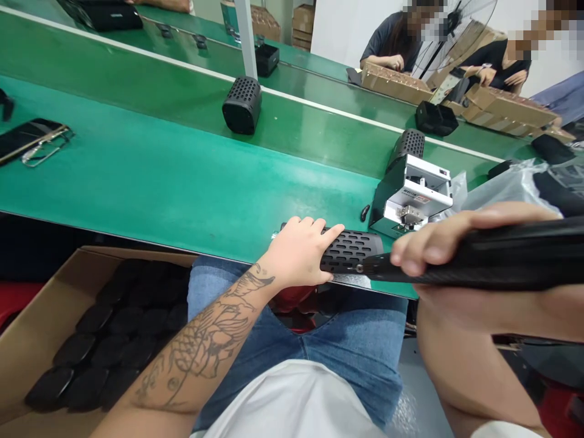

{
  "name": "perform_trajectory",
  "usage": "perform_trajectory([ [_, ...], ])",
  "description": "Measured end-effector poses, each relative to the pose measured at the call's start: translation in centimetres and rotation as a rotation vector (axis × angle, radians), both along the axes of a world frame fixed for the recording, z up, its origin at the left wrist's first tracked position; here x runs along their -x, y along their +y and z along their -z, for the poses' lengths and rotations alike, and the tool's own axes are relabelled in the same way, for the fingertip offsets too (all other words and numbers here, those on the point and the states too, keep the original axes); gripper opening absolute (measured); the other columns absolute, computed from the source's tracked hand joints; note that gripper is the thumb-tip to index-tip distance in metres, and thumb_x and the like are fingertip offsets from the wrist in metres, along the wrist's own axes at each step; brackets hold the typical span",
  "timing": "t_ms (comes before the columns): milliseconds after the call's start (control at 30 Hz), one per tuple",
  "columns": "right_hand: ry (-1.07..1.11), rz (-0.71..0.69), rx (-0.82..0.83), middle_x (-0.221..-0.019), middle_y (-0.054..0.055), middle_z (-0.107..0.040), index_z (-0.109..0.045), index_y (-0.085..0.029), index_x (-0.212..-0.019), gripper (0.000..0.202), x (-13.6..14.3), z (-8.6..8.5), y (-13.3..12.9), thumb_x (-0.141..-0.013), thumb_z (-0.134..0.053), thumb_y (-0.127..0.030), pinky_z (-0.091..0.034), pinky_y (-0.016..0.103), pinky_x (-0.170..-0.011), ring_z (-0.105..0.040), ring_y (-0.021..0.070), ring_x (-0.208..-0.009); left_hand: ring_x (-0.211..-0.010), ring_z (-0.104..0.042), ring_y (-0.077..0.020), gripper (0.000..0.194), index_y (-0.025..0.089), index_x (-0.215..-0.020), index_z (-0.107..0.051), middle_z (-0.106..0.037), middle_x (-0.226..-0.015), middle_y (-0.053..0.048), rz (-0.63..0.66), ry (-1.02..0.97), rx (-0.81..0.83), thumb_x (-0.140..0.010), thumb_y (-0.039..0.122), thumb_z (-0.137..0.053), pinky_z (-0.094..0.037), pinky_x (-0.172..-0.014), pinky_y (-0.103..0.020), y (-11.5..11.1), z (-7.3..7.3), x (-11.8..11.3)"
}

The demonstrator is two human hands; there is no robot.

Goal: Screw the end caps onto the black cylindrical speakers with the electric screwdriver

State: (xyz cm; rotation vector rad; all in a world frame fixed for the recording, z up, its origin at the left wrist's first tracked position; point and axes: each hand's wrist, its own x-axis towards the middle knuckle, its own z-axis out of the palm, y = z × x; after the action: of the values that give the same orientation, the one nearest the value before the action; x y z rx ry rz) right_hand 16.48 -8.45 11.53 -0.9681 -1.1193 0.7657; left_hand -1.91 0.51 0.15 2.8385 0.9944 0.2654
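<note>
Matt black plastic, by its look, on the perforated housing (353, 244) — glossy black tool (511, 255) right of it! Smooth, shiny green tabletop (159, 176) beyond it, cardboard carton (66, 307) to its left, denim jeans (356, 340) below.

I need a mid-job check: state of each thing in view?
Slotted casing: lying on its side under the left hand
Black tool: gripped in the right hand, tip at the casing
Casing by the post: upright
Left carton: open, black pieces inside
Machine: standing; on or off, cannot tell
Phone: flat, screen dark
Fan: turning or still, cannot tell
</note>
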Motion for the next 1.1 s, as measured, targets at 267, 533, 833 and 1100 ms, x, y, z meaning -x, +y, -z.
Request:
perform_trajectory([
  [267,0.029,-0.195,-0.206,-0.056,0.0,-0.061,-0.073,-0.025,-0.092,0.052,3.1,4.7,3.2,-0.073,-0.074,-0.073,-0.049,0.038,-0.045,-0.06,0.022,-0.045,-0.105,-0.059,-0.032,0.093,0.022,-0.148,-0.045,-0.062,-0.115,-0.012,-0.001,-0.028,-0.013,-0.07,0.062,-0.077,-0.038,-0.09,-0.041,-0.3,0.0,0.1],
  [533,0.04,-0.23,-0.119,-0.059,0.003,-0.063,-0.073,-0.024,-0.09,0.045,3.4,4.9,2.9,-0.071,-0.081,-0.065,-0.049,0.041,-0.045,-0.061,0.0244,-0.047,-0.1,-0.06,-0.0316,0.085,0.02,-0.142,-0.049,-0.063,-0.113,-0.012,0.002,-0.044,-0.005,-0.071,0.059,-0.076,-0.039,-0.085,-0.041,-0.2,0.0,0.2],
  [833,-0.044,-0.284,-0.105,-0.063,0.005,-0.067,-0.073,-0.023,-0.091,0.055,2.3,5.0,3.0,-0.068,-0.079,-0.073,-0.056,0.04,-0.049,-0.065,0.0236,-0.052,-0.1,-0.06,-0.0315,0.082,0.021,-0.145,-0.047,-0.063,-0.113,-0.013,0.0,-0.053,0.001,-0.076,0.058,-0.071,-0.038,-0.084,-0.04,-0.1,-0.1,0.2],
  [1100,-0.154,-0.366,-0.054,-0.062,0.003,-0.065,-0.075,-0.025,-0.09,0.061,1.4,5.5,3.3,-0.063,-0.076,-0.08,-0.055,0.038,-0.049,-0.063,0.0217,-0.05,-0.095,-0.06,-0.031,0.083,0.02,-0.144,-0.049,-0.063,-0.109,-0.012,-0.011,-0.06,0.006,-0.076,0.064,-0.068,-0.037,-0.081,-0.04,-0.1,0.1,0.0],
])
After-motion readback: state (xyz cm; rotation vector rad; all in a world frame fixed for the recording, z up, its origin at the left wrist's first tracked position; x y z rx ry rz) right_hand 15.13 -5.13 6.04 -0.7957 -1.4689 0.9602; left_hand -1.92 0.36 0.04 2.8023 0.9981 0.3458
